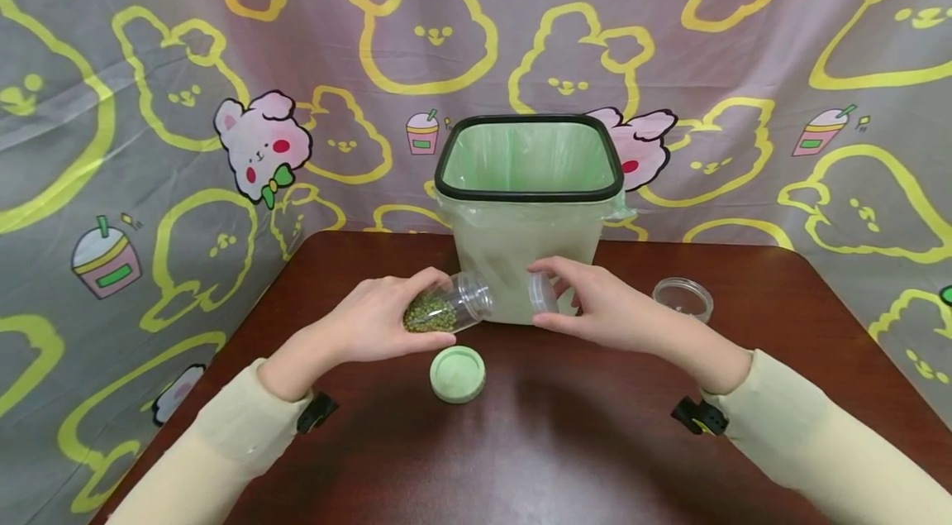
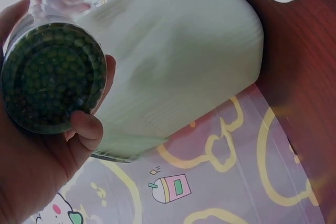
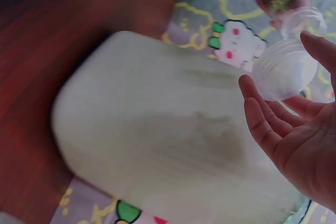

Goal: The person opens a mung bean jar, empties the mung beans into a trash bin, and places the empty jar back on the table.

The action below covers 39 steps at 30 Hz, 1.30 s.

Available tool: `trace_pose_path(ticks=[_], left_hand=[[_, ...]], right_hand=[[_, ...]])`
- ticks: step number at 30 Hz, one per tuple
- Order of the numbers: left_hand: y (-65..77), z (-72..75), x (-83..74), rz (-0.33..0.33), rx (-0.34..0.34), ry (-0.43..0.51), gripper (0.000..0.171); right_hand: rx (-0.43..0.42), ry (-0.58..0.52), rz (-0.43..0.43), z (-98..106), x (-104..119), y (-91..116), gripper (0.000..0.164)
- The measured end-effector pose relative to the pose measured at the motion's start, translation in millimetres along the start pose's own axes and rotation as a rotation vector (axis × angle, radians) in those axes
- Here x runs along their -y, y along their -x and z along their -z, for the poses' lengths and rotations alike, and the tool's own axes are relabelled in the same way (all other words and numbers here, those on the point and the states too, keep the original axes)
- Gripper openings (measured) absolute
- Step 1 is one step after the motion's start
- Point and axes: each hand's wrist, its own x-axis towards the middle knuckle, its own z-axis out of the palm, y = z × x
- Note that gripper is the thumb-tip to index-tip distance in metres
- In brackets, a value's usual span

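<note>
My left hand [image 1: 375, 314] grips a clear jar [image 1: 467, 298] part filled with small green beans [image 1: 429, 315]. The jar lies tilted on its side, its uncovered mouth facing right, and the beans rest toward its base. In the left wrist view the round jar bottom [image 2: 55, 77] shows the beans packed behind it. A thin, clear plastic cap [image 1: 540, 293] is pinched between the thumb and fingers of my right hand [image 1: 598, 299], a short gap from the jar's mouth. Below the jar, a pale green lid [image 1: 457, 374] lies on the table.
A whitish bin [image 1: 521, 240] with a black rim and a green liner bag [image 1: 531, 157] stands just behind both hands. Beyond my right hand sits a shallow clear round container [image 1: 684, 298]. The dark wooden table [image 1: 476, 467] backs onto a patterned cloth [image 1: 357, 37].
</note>
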Motion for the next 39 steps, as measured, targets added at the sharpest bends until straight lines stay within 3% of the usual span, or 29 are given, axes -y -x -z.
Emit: trace_pose_path(ticks=[5, 15, 25, 39], left_hand=[[2.3, -0.5, 1.3, 0.01, -0.003, 0.008, 0.056], [5.6, -0.2, 3.6, 0.043, 0.006, 0.015, 0.055], [7.9, -0.4, 5.2, 0.06, 0.012, 0.012, 0.057], [9.1, -1.3, 8.6, 0.054, 0.004, 0.013, 0.056]], right_hand=[[0.095, 0.034, -0.045, -10.3, -16.5, 8.4, 0.053], [0.211, 0.262, -0.089, -32.6, -45.7, 20.8, 0.044], [0.325, 0.369, -0.048, -56.8, -65.0, 23.7, 0.051], [0.353, 0.411, -0.056, -69.0, -77.1, 22.8, 0.049]])
